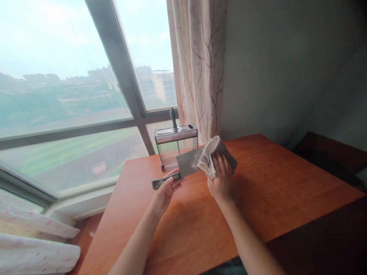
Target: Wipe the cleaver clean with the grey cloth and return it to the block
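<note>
The left hand (164, 195) has its fingers closed around the black handle of a big knife (189, 162), with the thumb lying along the near side of the handle. The knife is held up over the worktop (189, 225), in front of the person. Its handle points to the left, and its wide grey blade goes to the right and tips up a little. The right hand (221, 181) has its fingers bent and gripping a cloth (211, 152). The cloth is brown and cream, and it is folded over the far end of the blade, so that end is hidden. Some of the cloth stands up in a loop above the fingers. Just behind the knife, a clear box (176, 134) with a shiny top stands on the worktop near its far edge. One black grip (173, 117) sticks up out of the top of the box. The worktop is smooth and red-brown. Past it, on the left, is a big window (57, 95) with pale sky and a green field outside. A long curtain (197, 57) with thin red branches on it hangs beside the window, next to a grey wall (272, 68)
</note>
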